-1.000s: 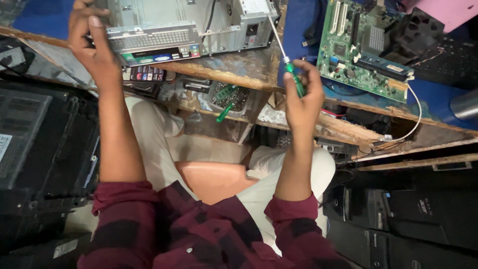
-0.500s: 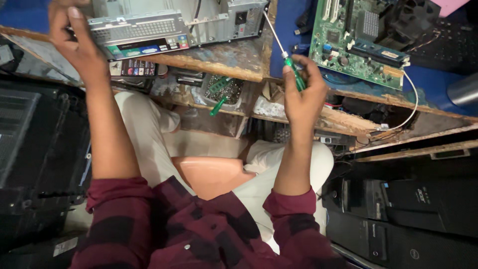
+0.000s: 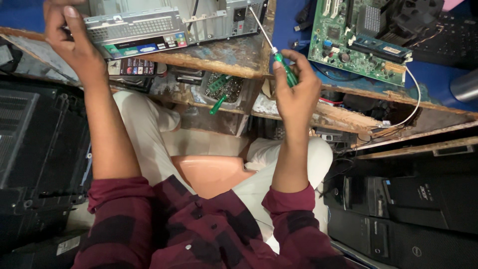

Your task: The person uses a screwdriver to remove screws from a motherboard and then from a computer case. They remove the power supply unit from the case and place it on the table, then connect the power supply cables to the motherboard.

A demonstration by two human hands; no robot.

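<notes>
Gripping green screwdriver (image 3: 284, 67), right hand (image 3: 296, 89); left hand (image 3: 74, 42) steadying grey case (image 3: 164, 25).

A green printed circuit board (image 3: 359, 44) with a dark heatsink lies at one o'clock on a blue mat (image 3: 289, 30). A thin white cable (image 3: 409, 102) curves from its lower right corner. At three o'clock a grey metal cylinder (image 3: 465, 85) shows at the edge. Black desktop tower cases (image 3: 403, 209) lie stacked at four o'clock. Another black case (image 3: 35, 144) sits at nine o'clock. A worn wooden workbench (image 3: 219, 57) spans twelve o'clock, with a small tray of parts (image 3: 224, 88) beneath it.
</notes>
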